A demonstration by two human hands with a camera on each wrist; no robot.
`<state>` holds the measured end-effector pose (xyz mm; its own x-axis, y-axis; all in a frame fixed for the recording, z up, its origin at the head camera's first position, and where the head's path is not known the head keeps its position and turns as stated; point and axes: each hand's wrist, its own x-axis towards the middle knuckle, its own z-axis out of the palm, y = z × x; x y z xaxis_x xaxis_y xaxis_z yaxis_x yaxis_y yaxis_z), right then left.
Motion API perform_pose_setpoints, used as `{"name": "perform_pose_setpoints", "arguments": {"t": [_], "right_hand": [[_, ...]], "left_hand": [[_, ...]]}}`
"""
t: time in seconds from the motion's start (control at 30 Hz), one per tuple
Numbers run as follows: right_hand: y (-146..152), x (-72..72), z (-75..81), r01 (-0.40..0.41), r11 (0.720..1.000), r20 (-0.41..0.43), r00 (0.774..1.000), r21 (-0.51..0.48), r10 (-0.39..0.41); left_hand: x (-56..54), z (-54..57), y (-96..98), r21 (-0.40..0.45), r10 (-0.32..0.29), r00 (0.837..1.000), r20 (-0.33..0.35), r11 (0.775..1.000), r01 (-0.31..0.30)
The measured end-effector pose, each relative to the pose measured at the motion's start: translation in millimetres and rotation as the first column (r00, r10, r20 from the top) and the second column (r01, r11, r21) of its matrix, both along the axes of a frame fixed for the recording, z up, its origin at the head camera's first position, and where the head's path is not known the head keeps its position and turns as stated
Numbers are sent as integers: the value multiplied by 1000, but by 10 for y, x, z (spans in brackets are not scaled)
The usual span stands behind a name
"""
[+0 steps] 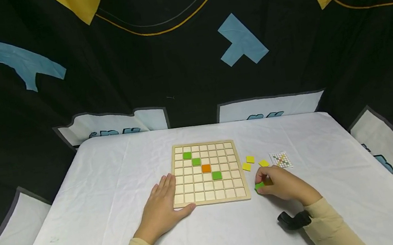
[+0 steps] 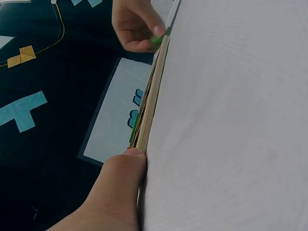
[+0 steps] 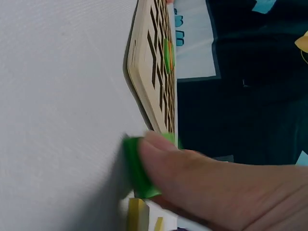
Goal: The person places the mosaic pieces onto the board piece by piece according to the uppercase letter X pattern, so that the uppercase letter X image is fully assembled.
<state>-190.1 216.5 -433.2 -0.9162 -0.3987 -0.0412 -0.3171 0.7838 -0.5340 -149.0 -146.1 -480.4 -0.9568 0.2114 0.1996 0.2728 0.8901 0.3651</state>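
A square wooden grid board (image 1: 181, 205) lies on the table, with green tiles (image 1: 216, 175) and one orange tile (image 1: 206, 168) set in a diagonal on its cells. My left hand (image 1: 162, 209) rests at the board's lower left corner, fingers straight along the left side and thumb at the near edge. To the right of the board, my right hand (image 1: 282, 181) pinches a green tile (image 3: 139, 168) between thumb and fingers, close over the cloth. Most of that tile is covered by the fingers in the head view.
Three yellow tiles (image 1: 250, 159) lie on the white cloth (image 1: 111, 179) beyond the right hand. Next to them is a small printed card (image 1: 281, 160) with a coloured grid pattern. A black curtain (image 1: 190, 73) hangs behind the table.
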Motion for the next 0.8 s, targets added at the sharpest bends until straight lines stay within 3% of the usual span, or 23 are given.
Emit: {"name": "perform_pose_setpoints", "arguments": {"t": [0.23, 0.5, 0.8], "right_hand": [[-272, -43, -33, 81, 985, -80, 992, -150, -94], [-610, -98, -154, 35, 977, -52, 998, -210, -47], [-720, -119, -194, 16, 989, -111, 993, -146, -32]], "left_hand": [[1, -14, -13, 7, 5, 1000, 2, 1000, -5], [1, -41, -9, 8, 1, 1000, 16, 1000, -1], [-13, -17, -9, -1, -6, 1000, 12, 1000, 6]]}}
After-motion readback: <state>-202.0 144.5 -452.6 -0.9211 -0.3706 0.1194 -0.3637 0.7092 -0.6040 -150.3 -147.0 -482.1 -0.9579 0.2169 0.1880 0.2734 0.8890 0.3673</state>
